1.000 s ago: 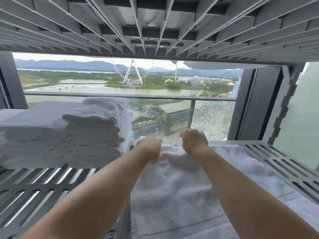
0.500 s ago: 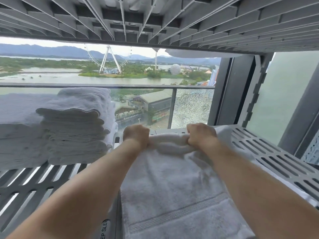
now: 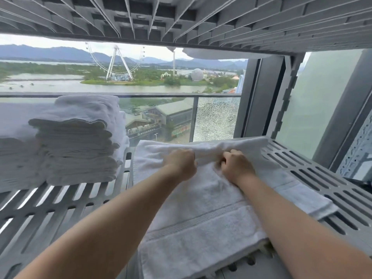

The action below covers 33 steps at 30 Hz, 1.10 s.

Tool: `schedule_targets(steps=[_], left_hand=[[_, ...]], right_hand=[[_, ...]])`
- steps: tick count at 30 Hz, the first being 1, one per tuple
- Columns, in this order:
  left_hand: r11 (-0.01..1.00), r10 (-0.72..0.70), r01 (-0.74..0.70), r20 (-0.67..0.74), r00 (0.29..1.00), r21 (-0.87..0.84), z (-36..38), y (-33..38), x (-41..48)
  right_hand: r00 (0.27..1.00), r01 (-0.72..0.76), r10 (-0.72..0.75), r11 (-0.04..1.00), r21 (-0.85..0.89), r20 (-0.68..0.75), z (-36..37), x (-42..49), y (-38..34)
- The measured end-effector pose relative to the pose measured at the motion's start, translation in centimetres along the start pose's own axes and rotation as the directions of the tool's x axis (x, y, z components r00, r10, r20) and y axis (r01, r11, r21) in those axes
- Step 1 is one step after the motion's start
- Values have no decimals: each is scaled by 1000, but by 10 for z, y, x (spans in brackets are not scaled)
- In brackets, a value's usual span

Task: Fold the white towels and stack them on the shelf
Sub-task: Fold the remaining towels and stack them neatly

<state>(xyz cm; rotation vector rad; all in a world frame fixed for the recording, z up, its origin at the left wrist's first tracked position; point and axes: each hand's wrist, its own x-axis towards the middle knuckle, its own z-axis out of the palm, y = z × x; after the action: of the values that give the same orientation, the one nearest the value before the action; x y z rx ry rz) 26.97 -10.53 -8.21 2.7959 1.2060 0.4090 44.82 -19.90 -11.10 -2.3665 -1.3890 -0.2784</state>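
A white towel [image 3: 203, 224] lies spread lengthwise on the grey slotted shelf [image 3: 314, 178], its far end gathered into a raised fold. My left hand [image 3: 181, 164] and my right hand [image 3: 235, 166] sit close together at that fold, both closed on the towel's cloth. To the left stands a tall stack of folded white towels [image 3: 76, 141], with a second, lower stack [image 3: 12, 150] beside it at the frame's edge.
Another slotted shelf [image 3: 181, 15] hangs low overhead. Behind the shelf are a glass balcony railing [image 3: 120, 95] with one cracked pane [image 3: 217, 119], and a dark window frame [image 3: 261, 97] at the right. Bare slotted shelf shows at the front left [image 3: 50, 214].
Both hands have pulled the towel's far end up and back toward me, raising a fold there. The hands have come closer together.
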Motion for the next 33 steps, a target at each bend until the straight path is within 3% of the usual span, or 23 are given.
schedule_targets(steps=[3, 6, 10, 13, 17, 20, 23, 27, 30, 33], left_hand=[[991, -130, 119, 203, 970, 62, 5, 35, -12], [944, -327, 295, 313, 892, 144, 10, 64, -18], [856, -517, 487, 313, 797, 172, 20, 91, -22], [805, -592, 552, 237, 770, 218, 27, 108, -30], [877, -477, 461, 134, 869, 131, 40, 130, -49], [885, -464, 460, 190, 865, 63, 46, 147, -67], [905, -424, 419, 171, 889, 69, 49, 150, -79], [968, -252, 250, 155, 955, 35, 47, 144, -89], [985, -167, 154, 193, 967, 80, 43, 136, -98], [976, -205, 177, 245, 948, 130, 34, 128, -111]], right_hand=[[994, 5, -9, 999, 41, 110, -5, -5, 6], [988, 23, -26, 1000, 20, 154, -16, -11, 8], [982, 38, -30, 999, -38, 189, -30, -24, 25], [990, 61, -65, 998, 35, 127, -31, -36, 36], [980, 148, -178, 950, 275, 86, -26, -42, 52], [967, 118, -199, 904, 411, 160, -30, -45, 63], [972, 115, -202, 855, 505, 120, -40, -57, 72], [991, 98, -125, 931, 352, 55, -53, -83, 86], [990, 51, -66, 991, 120, 126, -62, -99, 94], [966, 15, -17, 1000, 12, 257, -63, -121, 100]])
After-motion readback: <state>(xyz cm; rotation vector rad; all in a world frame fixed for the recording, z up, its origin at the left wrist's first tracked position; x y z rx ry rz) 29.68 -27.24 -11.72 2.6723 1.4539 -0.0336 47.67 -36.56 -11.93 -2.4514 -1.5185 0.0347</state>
